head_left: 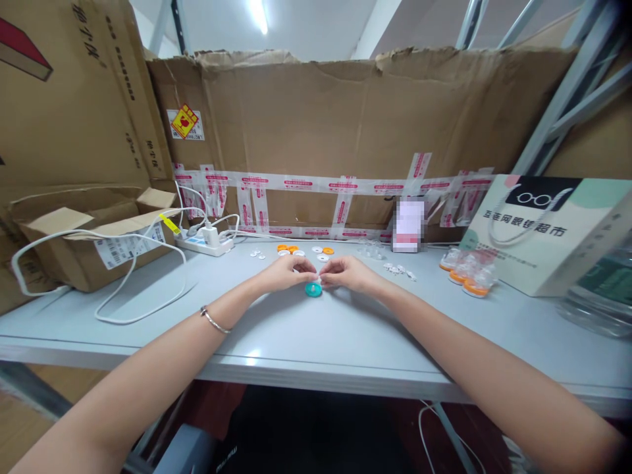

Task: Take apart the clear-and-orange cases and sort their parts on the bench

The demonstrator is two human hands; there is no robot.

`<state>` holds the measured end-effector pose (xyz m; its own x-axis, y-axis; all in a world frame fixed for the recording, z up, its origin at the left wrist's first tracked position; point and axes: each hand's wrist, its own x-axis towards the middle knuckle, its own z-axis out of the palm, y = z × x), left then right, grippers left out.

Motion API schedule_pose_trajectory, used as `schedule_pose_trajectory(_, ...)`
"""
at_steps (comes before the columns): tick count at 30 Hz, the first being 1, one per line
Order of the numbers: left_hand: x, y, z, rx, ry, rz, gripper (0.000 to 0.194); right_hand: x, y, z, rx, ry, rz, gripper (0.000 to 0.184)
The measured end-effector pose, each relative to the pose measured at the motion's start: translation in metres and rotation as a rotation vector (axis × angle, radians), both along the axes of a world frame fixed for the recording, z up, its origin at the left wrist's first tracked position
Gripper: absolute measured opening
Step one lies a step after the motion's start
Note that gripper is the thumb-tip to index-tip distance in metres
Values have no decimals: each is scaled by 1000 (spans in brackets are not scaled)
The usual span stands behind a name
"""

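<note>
My left hand [289, 272] and my right hand [346, 272] meet at the middle of the grey table [316, 342], fingertips pinched together on a small white piece I cannot make out. Just below the fingertips a small teal round cap [313, 289] lies on the table. Beyond the hands lie several small orange and white discs [303, 251]. A thin bracelet [214, 320] circles my left wrist.
A white power strip [205, 243] with cables sits at back left beside an open cardboard box [83, 240]. Orange-lidded clear cases [467, 271] and a printed white box [546, 230] stand at right. Small white bits [399, 269] lie nearby. A taped cardboard wall [345, 131] backs the table.
</note>
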<state>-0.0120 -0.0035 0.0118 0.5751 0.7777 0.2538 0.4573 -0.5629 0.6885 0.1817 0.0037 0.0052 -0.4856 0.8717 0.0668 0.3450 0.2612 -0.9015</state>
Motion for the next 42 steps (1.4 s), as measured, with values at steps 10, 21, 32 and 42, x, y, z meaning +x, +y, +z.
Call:
schedule_pose_trajectory(10,-8,3,7,201,88,105,15,-5,-2,-2,66,45,-45,15)
schedule_pose_trajectory(21,-47,5,25,300,716,82,11,5,11,-12,153,-57,-38,18)
schedule_pose_trajectory(32,-41,0,20,338,868,90,14,7,-3,0,200,-343,70,47)
schedule_pose_trajectory(42,-14,-14,18,655,610,-9,13,-2,-3,-6,200,-307,132,41)
